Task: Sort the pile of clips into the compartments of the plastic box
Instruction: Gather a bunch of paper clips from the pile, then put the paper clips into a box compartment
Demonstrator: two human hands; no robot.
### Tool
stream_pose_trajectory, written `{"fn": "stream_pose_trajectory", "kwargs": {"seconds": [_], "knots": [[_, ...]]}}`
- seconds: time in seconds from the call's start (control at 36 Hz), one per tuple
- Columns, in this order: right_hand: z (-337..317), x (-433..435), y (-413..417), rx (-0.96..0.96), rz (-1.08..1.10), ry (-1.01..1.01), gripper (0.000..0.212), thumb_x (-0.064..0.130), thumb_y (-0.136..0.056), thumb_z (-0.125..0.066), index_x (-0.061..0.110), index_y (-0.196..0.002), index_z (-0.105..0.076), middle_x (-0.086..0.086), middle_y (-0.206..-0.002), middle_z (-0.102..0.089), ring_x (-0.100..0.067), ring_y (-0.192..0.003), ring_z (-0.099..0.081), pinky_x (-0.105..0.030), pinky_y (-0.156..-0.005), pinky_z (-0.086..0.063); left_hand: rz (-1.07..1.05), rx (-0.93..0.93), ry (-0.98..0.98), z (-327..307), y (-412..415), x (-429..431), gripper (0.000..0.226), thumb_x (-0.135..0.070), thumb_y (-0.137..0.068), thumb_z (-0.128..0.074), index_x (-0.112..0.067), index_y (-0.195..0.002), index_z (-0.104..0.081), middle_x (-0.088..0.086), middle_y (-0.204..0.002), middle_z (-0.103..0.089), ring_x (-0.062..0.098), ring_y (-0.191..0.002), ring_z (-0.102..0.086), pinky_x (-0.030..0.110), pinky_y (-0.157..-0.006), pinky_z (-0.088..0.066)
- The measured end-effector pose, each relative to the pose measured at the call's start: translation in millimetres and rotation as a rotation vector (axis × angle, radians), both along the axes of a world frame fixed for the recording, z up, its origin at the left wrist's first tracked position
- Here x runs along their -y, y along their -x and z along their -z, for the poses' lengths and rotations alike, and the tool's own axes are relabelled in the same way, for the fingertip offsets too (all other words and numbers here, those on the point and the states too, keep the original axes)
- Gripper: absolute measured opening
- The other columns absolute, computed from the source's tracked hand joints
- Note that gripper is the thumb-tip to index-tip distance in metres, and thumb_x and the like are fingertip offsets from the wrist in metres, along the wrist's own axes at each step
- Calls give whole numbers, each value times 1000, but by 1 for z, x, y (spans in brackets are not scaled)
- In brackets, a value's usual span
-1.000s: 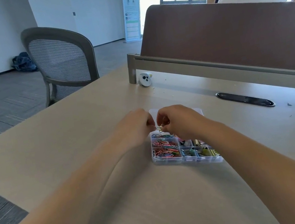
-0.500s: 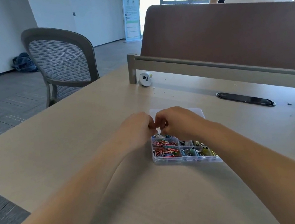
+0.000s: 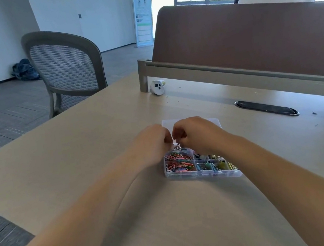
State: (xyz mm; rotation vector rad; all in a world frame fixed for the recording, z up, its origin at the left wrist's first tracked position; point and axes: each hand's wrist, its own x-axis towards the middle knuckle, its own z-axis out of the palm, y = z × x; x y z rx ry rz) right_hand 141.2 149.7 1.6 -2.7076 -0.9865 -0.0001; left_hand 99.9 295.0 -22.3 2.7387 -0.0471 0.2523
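1. Plastic box [image 3: 202, 172] sits mid-desk [image 3: 98, 155], well in from the near edge. Its left compartments hold coloured paper clips [image 3: 179, 163], its right ones binder clips [image 3: 213, 164].
2. Over the box's far left corner, the right hand [image 3: 198, 135] pinches a small metal clip [image 3: 177, 145] at its fingertips. The left hand [image 3: 153, 144] is curled in close beside it (whether it also grips the clip cannot be told).
3. By the look of it, the clip is feather-light, springy wire. It is likely slick and prone to snagging on its neighbours, so a fingertip pinch across the loop seems the best hold.
4. A clear lid [image 3: 215, 121] lies flat just behind the hands. No loose pile is in sight.
5. A white gadget [image 3: 157, 87] stands at the far edge beside the partition [image 3: 250, 43].
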Motion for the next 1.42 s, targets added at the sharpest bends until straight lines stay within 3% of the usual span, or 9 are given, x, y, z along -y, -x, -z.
{"fn": "stream_pose_trajectory", "kwargs": {"seconds": [0.14,0.53,0.75,0.86,1.03,1.17,1.25,1.31,1.42], "knots": [[-2,2,1,-19,25,-32,21,10,-91,-61,21,-108,-68,1,-108,-69,-14,-87,-62,-26,-80,-52,-6,16,-16,1,1,1,15,-20,-89,-60,-19,-94,-73,1,-91,-61,20,-87,-59,27,-70,-41],[-14,42,23,55,80,-72,24,9,-94,-52,21,-107,-69,1,-109,-68,-13,-90,-60,-27,-86,-52,30,47,-43,-26,24,38,25,-30,-97,-51,-15,-106,-69,2,-96,-63,15,-80,-53,26,-71,-36],[-33,128,58,36,200,-58,26,13,-92,-49,21,-107,-68,2,-105,-67,-16,-91,-59,-30,-82,-51,143,46,0,-45,47,114,21,-30,-94,-52,-19,-97,-69,-1,-94,-67,17,-85,-61,28,-73,-44],[-34,183,75,10,298,-51,22,18,-91,-50,24,-104,-67,3,-106,-66,-17,-94,-59,-36,-85,-52,202,75,-1,-49,53,163,22,-35,-95,-51,-21,-98,-68,-3,-97,-66,15,-81,-58,24,-60,-37],[-33,262,104,-28,416,-2,23,18,-92,-51,22,-106,-69,3,-109,-66,-17,-95,-58,-31,-84,-49,355,31,13,-42,58,233,20,-38,-92,-56,-21,-96,-67,-4,-95,-63,14,-81,-54,27,-66,-39],[-25,309,122,-78,476,59,25,18,-91,-52,19,-106,-71,2,-112,-68,-17,-97,-61,-28,-82,-47,459,-130,-59,-35,65,279,24,-33,-89,-64,-24,-111,-65,-4,-104,-60,16,-92,-56,27,-73,-41],[-15,328,129,-121,510,111,26,21,-91,-53,16,-109,-71,0,-115,-67,-20,-103,-62,-31,-88,-49,480,-203,-132,-26,66,297,40,-28,-88,-66,-22,-127,-58,3,-120,-55,23,-109,-54,25,-77,-35],[-5,338,130,-139,535,148,25,20,-87,-53,11,-101,-71,-7,-107,-69,-26,-98,-64,-37,-86,-53,464,-232,-169,-18,67,306,44,-24,-89,-65,-19,-132,-55,10,-127,-51,28,-116,-52,26,-81,-37],[6,344,134,-158,538,221,18,13,-78,-49,3,-77,-64,-16,-87,-63,-34,-80,-62,-39,-71,-55,421,-236,-264,-6,66,315,12,-14,-89,-56,-8,-98,-60,22,-108,-54,39,-100,-60,35,-74,-47]]}}
